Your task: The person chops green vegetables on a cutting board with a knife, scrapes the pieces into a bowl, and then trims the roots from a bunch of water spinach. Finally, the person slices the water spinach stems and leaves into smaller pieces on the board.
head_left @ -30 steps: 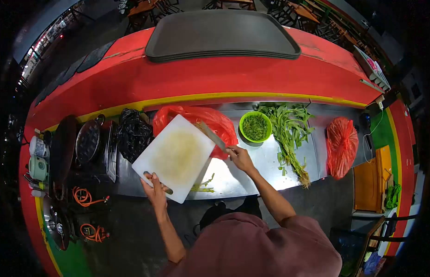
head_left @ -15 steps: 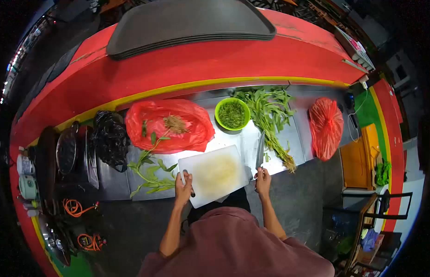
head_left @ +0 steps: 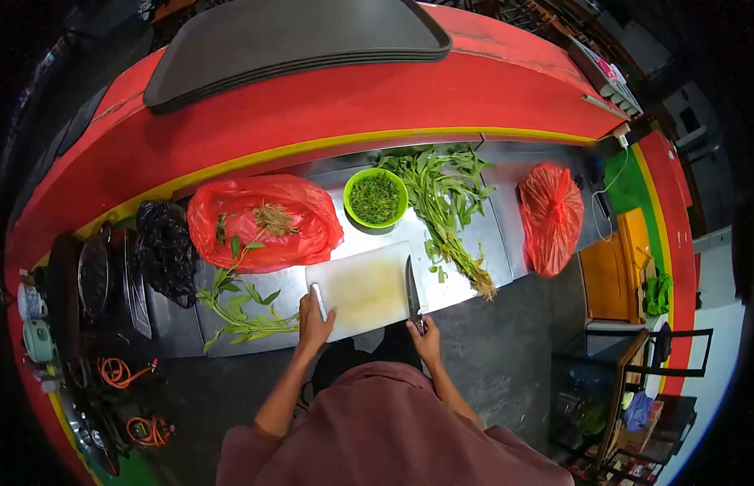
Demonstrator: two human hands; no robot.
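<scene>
A white cutting board (head_left: 360, 293), stained yellowish in the middle, lies on the steel counter in front of me. My left hand (head_left: 314, 326) is at its near left corner, fingers stretched along the side by the handle slot and thumb spread apart. My right hand (head_left: 426, 340) is closed around the dark handle of a knife (head_left: 412, 287), whose blade points away along the board's right side. Beyond the board stands a green bowl (head_left: 350, 212) of chopped greens. To its right lies a bunch of leafy greens (head_left: 442, 206) with roots towards me. Loose leafy stems (head_left: 251, 324) lie left of the board.
An open red plastic bag (head_left: 312, 235) with a root bundle (head_left: 273, 219) sits at the back left, beside a black bag (head_left: 162, 251). A tied red bag (head_left: 549, 219) is at the right. Dark trays (head_left: 304, 36) are stacked on the red ledge (head_left: 352, 101).
The board has come down flatter onto the counter. My left fingers have left the handle slot and straightened. The knife has moved left over the board's right side. The whole view has shifted.
</scene>
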